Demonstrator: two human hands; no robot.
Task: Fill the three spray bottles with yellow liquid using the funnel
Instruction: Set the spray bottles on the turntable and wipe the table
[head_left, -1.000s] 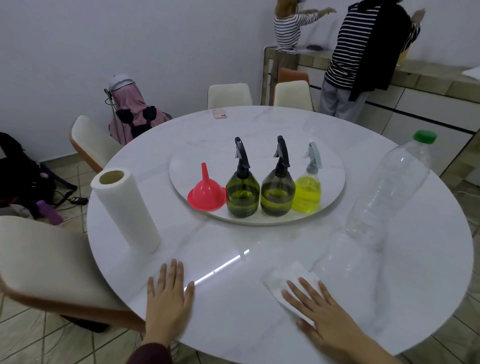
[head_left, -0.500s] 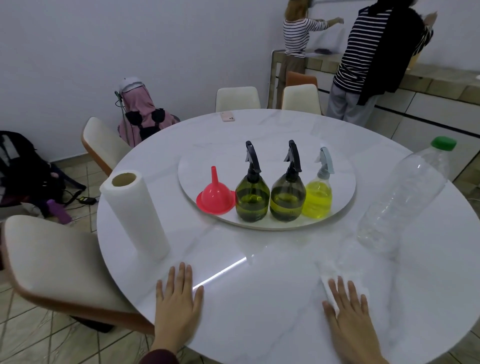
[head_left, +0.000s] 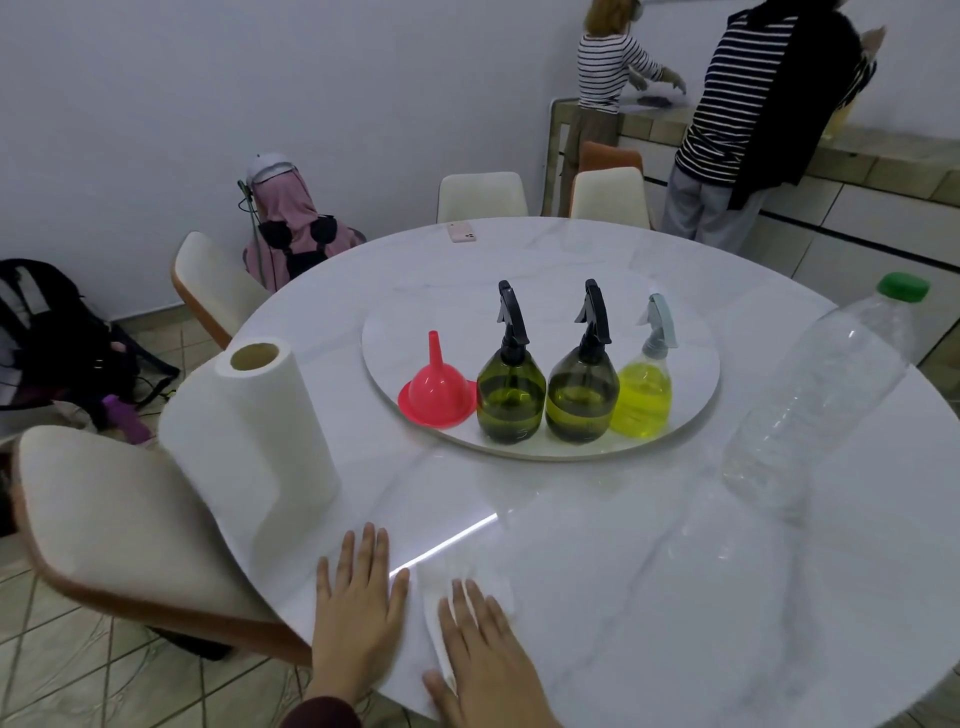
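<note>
Three bottles (head_left: 582, 384) sit filled on the tray (head_left: 691, 332) beside the funnel (head_left: 436, 392). Left hand (head_left: 358, 608) lies flat on the table (head_left: 623, 571), right hand (head_left: 483, 654) presses a tissue (head_left: 498, 587) flat. Bottles probably heavy and slick now, so I'd grab the necks.

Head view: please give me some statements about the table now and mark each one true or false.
1. The red funnel sits upside down on the round tray. True.
2. All three spray bottles stand off the tray. False: they stand on it.
3. The right hand presses a paper towel sheet flat. True.
4. The left hand grips the paper towel roll. False: it lies flat on the table.
5. The large plastic bottle has no cap. False: green cap on.
</note>
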